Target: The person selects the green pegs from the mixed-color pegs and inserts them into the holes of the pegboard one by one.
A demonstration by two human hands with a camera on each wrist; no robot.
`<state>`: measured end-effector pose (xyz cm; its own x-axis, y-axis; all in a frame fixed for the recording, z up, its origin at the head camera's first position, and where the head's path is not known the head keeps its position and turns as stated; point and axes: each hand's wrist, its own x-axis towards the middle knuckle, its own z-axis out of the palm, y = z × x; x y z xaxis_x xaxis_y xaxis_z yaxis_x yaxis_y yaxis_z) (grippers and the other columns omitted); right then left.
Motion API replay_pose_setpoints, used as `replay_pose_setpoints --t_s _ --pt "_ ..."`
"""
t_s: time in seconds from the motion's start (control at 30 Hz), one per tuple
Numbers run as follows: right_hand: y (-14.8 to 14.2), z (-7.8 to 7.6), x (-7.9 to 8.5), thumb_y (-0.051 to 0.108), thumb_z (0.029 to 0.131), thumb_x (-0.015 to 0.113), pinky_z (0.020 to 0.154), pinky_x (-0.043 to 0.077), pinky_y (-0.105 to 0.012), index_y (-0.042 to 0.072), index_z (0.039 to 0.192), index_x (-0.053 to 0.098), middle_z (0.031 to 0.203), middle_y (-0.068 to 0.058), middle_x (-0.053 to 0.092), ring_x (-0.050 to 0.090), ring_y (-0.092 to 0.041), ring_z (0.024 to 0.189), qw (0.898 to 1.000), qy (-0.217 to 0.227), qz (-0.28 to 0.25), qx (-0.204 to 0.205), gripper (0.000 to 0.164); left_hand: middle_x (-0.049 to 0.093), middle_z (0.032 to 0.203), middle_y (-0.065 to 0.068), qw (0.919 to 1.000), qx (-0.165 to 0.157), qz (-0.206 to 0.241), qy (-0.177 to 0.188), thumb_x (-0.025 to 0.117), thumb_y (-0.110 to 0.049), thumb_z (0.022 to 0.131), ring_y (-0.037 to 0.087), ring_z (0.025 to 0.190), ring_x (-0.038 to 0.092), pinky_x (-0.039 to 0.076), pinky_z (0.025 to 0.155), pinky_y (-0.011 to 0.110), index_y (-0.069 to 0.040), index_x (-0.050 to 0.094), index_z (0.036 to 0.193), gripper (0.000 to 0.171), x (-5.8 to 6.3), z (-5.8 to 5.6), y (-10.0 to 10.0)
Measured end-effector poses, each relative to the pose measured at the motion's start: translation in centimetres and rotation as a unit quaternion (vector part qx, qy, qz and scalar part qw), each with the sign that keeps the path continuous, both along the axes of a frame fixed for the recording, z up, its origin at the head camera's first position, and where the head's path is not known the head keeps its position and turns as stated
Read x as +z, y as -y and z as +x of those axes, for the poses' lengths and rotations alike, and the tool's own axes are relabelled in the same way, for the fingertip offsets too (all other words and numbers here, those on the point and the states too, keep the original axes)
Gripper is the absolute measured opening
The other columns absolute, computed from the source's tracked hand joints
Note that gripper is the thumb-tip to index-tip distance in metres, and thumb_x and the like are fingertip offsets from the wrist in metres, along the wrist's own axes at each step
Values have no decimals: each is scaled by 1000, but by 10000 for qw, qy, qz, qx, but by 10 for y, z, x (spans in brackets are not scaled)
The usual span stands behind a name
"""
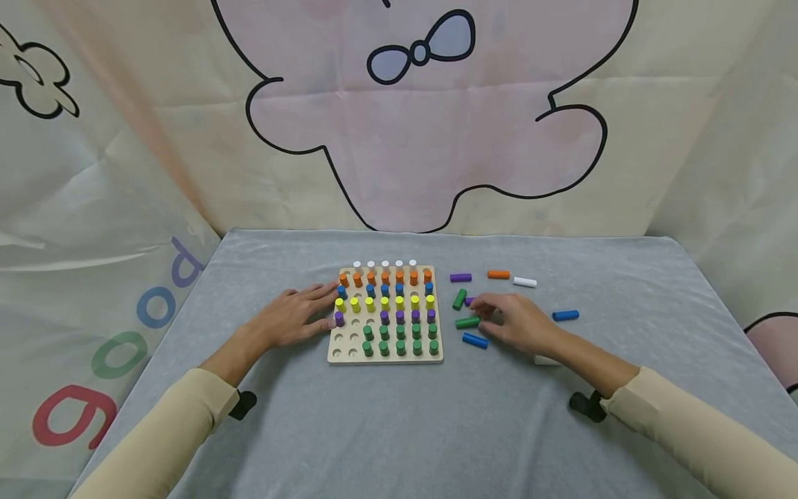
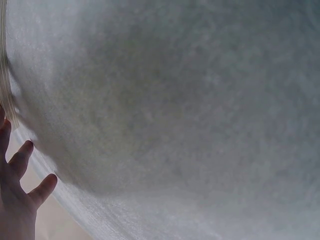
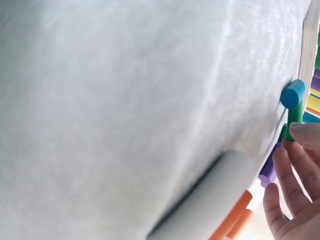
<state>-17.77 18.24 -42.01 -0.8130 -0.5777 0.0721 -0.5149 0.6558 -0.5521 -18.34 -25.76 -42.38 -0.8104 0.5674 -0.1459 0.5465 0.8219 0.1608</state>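
Note:
My left hand (image 1: 298,317) rests at the left edge of the wooden pegboard (image 1: 339,356), fingers spread and straight against it; part of this hand (image 2: 20,185) shows in the left wrist view. Rows of white, orange, blue, yellow, purple and green pegs stand in the board. Right of it, my right hand (image 1: 514,322) reaches down over loose pegs, thumb and fingers apart. Its thumb is at the end of a green peg (image 1: 466,323), which lies on the cloth. The fingertips partly cover a purple peg (image 1: 469,301). A blue peg (image 3: 293,94) lies beside the green one.
More loose pegs lie around the right hand: a purple one (image 1: 460,277), an orange one (image 1: 499,274), a white one (image 1: 525,282) and a blue one (image 1: 565,315). A white piece (image 1: 546,360) is partly hidden under the right forearm. Grey cloth (image 1: 399,430) covers the table.

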Motion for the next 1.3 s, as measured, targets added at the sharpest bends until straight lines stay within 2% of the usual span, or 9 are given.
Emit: replay_pose_setpoints --t_s 0.43,1.3 --pt "-5 -5 10 4 87 76 81 54 -44 6 115 69 102 2 73 67 -16 93 9996 -265 -50 38 29 27 162 9 10000 -10 -6 -11 49 -55 100 34 146 32 34 104 66 -12 35 155 72 1 -1 0" --pt "12 -4 16 3 87 76 84 56 -43 5 114 69 104 -2 73 67 -18 95 9993 -230 -264 105 28 26 163 8 10000 2 -42 21 49 -56 99 35 146 32 34 105 65 -13 34 156 73 1 -1 0"
